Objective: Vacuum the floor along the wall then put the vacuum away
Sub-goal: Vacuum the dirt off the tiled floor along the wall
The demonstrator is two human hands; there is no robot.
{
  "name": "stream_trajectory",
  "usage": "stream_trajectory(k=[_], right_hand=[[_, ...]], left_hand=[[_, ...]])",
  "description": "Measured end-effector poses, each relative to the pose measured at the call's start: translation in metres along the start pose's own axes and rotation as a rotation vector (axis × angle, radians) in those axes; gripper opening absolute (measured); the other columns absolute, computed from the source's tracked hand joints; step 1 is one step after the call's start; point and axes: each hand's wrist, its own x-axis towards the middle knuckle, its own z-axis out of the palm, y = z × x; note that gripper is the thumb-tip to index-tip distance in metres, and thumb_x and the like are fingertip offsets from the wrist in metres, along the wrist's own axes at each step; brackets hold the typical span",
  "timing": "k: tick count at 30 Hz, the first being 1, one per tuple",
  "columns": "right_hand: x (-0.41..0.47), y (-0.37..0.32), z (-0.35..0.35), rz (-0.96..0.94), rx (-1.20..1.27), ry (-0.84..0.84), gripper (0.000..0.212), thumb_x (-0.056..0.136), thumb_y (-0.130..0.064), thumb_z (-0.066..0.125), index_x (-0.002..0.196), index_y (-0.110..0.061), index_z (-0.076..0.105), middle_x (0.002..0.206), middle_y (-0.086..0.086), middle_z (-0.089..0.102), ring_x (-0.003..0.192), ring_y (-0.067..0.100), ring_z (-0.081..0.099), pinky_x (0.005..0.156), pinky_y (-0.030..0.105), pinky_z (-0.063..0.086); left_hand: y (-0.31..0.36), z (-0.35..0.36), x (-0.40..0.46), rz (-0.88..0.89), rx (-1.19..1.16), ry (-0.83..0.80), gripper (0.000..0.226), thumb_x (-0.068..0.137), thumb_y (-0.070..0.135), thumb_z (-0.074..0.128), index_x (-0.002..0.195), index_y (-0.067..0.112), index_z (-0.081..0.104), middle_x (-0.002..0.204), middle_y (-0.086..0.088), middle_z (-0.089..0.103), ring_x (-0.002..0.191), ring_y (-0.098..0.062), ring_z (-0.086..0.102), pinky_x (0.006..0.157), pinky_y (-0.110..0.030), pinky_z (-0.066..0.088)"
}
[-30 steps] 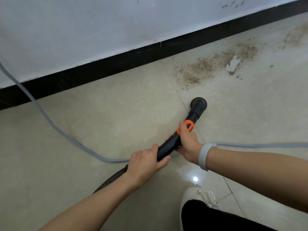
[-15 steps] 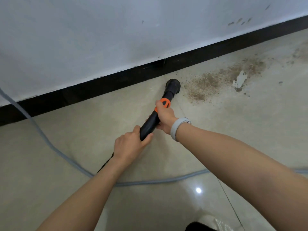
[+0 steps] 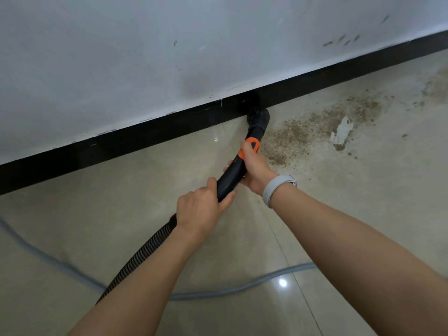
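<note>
From the head camera, both hands are on the vacuum wand (image 3: 238, 170): the left hand (image 3: 200, 209) has its fingers curled round the lower end of the black tube where the ribbed hose (image 3: 143, 253) joins it, and the right hand (image 3: 254, 169) grips the tube higher up, thumb lying on the orange collar (image 3: 251, 147). A pale wristband (image 3: 276, 187) sits on the right wrist. The round black nozzle (image 3: 258, 116) is down on the tiled floor (image 3: 363, 202), touching or all but touching the black skirting board (image 3: 121, 139) at the foot of the white wall (image 3: 145, 57). Just to the nozzle's right, a wide patch of brown grit (image 3: 315, 127) spreads along the floor near the skirting, with a pale scrap (image 3: 341, 130) lying in it and more soiling toward the far right edge. A grey cable (image 3: 230, 291) trails across the floor behind the arms. The floor left of the nozzle looks free of grit, so the work seems early to midway: the main dirt patch is untouched, and I judge that the sweep along the wall to the right is what remains, then stowing the vacuum, whose body is out of view.
</note>
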Motion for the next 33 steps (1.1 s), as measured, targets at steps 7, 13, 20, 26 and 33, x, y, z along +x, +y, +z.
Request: stream_trajectory(k=[7, 13, 20, 26, 33], right_hand=[[0.016, -0.03, -0.023, -0.03, 0.142, 0.045, 0.022, 0.093, -0.03, 0.053, 0.089, -0.009, 0.045, 0.075, 0.009, 0.049, 0.064, 0.021, 0.054, 0.058, 0.034, 0.054], [0.007, -0.006, 0.004, 0.022, 0.146, -0.038, 0.022, 0.092, -0.032, 0.053, 0.09, -0.011, 0.045, 0.073, 0.008, 0.052, 0.065, 0.022, 0.058, 0.064, 0.034, 0.056], [-0.03, 0.034, 0.059, 0.126, 0.095, -0.173, 0.018, 0.092, -0.024, 0.055, 0.091, -0.011, 0.044, 0.07, 0.011, 0.055, 0.062, 0.025, 0.06, 0.066, 0.037, 0.053], [-0.051, 0.051, 0.066, 0.102, 0.189, -0.023, 0.021, 0.092, -0.018, 0.052, 0.077, -0.006, 0.042, 0.063, 0.011, 0.047, 0.052, 0.023, 0.052, 0.055, 0.035, 0.05], [-0.091, 0.094, 0.034, 0.139, 0.188, 0.083, 0.017, 0.093, -0.022, 0.05, 0.082, -0.01, 0.044, 0.064, 0.008, 0.051, 0.053, 0.023, 0.058, 0.06, 0.032, 0.054]], left_hand=[[0.031, -0.012, 0.032, 0.06, -0.05, -0.046, 0.05, 0.092, 0.06, 0.035, 0.112, 0.014, 0.043, 0.096, -0.005, 0.065, 0.083, -0.028, 0.061, 0.063, -0.031, 0.034], [-0.004, -0.018, 0.012, -0.017, -0.049, -0.021, 0.049, 0.09, 0.063, 0.036, 0.105, 0.017, 0.045, 0.077, 0.001, 0.054, 0.069, -0.022, 0.053, 0.061, -0.03, 0.035], [-0.07, -0.021, -0.05, -0.15, -0.085, -0.02, 0.046, 0.088, 0.061, 0.041, 0.1, 0.017, 0.047, 0.076, -0.006, 0.061, 0.073, -0.029, 0.06, 0.06, -0.031, 0.036], [-0.082, -0.016, -0.074, -0.094, -0.052, -0.074, 0.046, 0.089, 0.061, 0.041, 0.1, 0.016, 0.046, 0.081, -0.007, 0.063, 0.082, -0.031, 0.062, 0.062, -0.031, 0.034], [-0.088, -0.019, -0.112, 0.098, 0.053, -0.229, 0.039, 0.089, 0.062, 0.038, 0.093, 0.023, 0.033, 0.08, -0.003, 0.059, 0.084, -0.026, 0.063, 0.062, -0.029, 0.031]])
